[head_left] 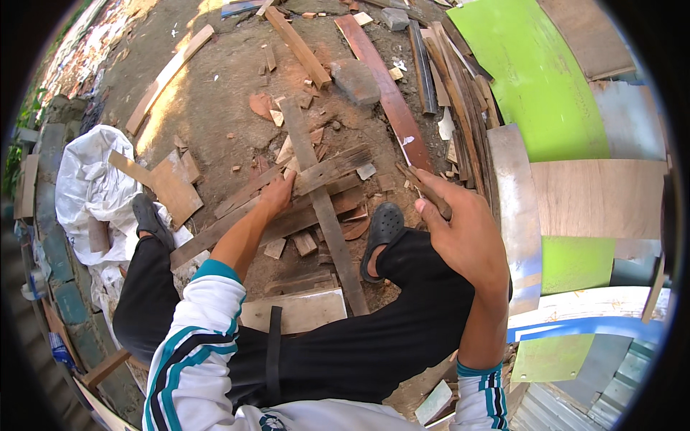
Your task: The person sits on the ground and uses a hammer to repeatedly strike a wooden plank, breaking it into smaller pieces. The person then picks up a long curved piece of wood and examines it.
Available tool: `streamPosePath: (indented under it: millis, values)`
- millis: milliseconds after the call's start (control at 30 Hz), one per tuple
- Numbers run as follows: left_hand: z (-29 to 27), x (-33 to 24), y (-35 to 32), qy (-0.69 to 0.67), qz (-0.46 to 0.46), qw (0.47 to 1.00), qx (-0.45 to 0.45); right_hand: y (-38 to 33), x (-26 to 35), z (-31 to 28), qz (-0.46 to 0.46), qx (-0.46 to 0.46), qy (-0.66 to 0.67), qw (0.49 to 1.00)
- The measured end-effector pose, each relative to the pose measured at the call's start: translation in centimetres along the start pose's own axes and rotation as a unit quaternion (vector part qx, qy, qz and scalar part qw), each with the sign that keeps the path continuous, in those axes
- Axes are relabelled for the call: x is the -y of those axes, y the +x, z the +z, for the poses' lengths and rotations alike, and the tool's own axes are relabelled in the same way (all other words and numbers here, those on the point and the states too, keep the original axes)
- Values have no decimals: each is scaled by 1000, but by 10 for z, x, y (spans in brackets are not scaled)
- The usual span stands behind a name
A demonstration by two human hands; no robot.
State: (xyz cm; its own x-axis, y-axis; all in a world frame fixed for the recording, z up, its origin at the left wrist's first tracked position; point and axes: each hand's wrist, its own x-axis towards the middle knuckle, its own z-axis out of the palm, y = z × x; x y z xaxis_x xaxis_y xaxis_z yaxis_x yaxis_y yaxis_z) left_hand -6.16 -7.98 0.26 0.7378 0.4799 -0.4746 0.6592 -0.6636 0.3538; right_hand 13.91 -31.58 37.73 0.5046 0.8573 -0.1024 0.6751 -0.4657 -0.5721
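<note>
My left hand (275,194) is closed around a weathered wooden plank (334,170), which slants from my left shin up to the right. Beneath it, a narrower grey-brown board (332,233) crosses at an angle and runs toward my lap. To the right, raised above the ground, my right hand (463,230) grips a short, dark brown, wooden-looking piece (429,188), narrow at its far end. My palm and fingers hide its near part, so its exact kind is unclear. It is apart from the plank.
Wood scraps and offcuts lie between my feet. A long reddish board (384,86) and a grey stone (356,81) lie ahead. A white sack (93,172) is at the left. Green sheets (535,79) and a plywood panel (600,197) cover the right side.
</note>
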Motion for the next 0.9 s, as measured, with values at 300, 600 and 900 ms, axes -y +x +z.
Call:
streamPosePath:
  millis: [300,600,900]
  values:
    - [-11,-28,-34,9,-140,989,51,10,30,-13,-18,-17,-9,1000]
    - [-13,-2,-56,-21,-104,992,71,10,38,-8,-43,-31,21,998]
    - [-15,-12,-69,19,-76,996,51,-24,29,-13,17,-44,13,999]
